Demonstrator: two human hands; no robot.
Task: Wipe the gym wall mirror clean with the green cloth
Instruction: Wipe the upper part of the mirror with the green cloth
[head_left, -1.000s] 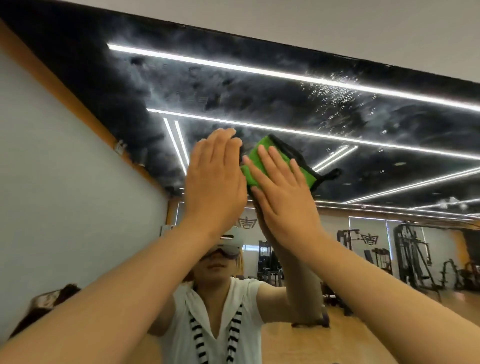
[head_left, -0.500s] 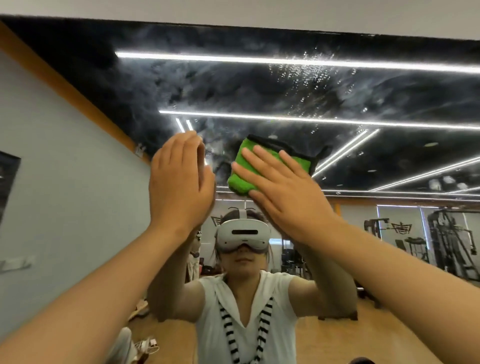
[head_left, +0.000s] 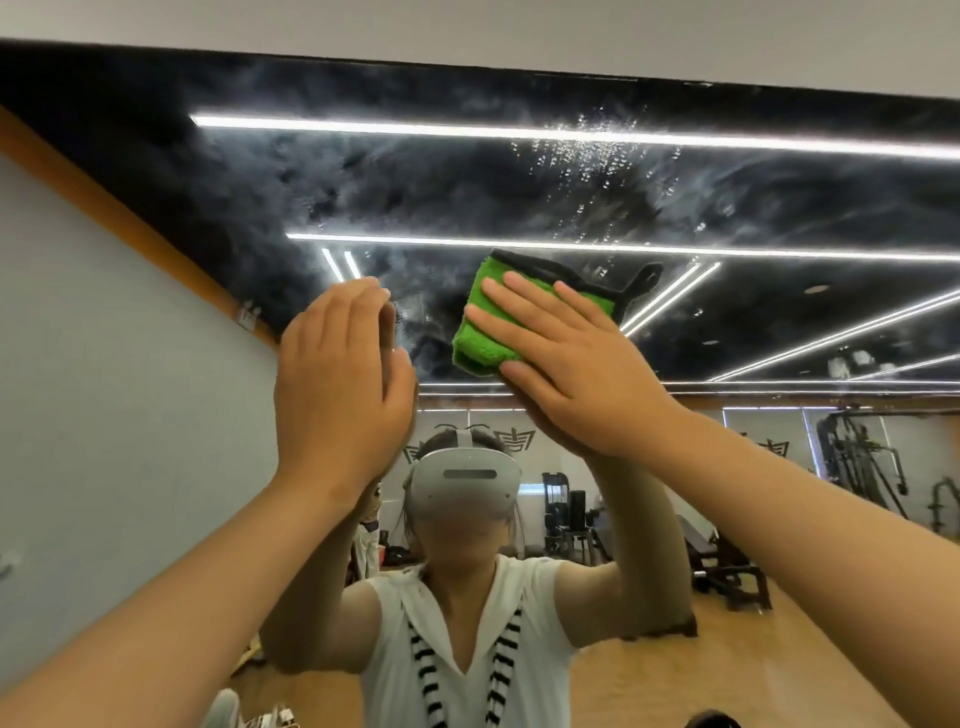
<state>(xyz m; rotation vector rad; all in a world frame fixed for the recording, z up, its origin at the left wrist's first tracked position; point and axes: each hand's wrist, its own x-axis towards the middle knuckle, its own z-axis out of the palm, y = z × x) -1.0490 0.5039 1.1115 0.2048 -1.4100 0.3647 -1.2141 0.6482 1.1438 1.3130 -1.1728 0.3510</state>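
Prob not even halfway imo: right hand (head_left: 566, 364), fingers straight n spread, presses the folded fuzzy green cloth w/ black trim (head_left: 480, 338) onto the big glass wall mirror (head_left: 415, 176), left hand (head_left: 337, 384) flat n empty beside it, but spray droplets (head_left: 597, 156) + smeary haze cover the top part.

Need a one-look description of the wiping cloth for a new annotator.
Find the wall mirror, dark up top with reflected white light strips. Near its centre the right hand presses a folded cloth flat on the glass. It is the only bright green thing, black-edged; the left hand beside it holds nothing.
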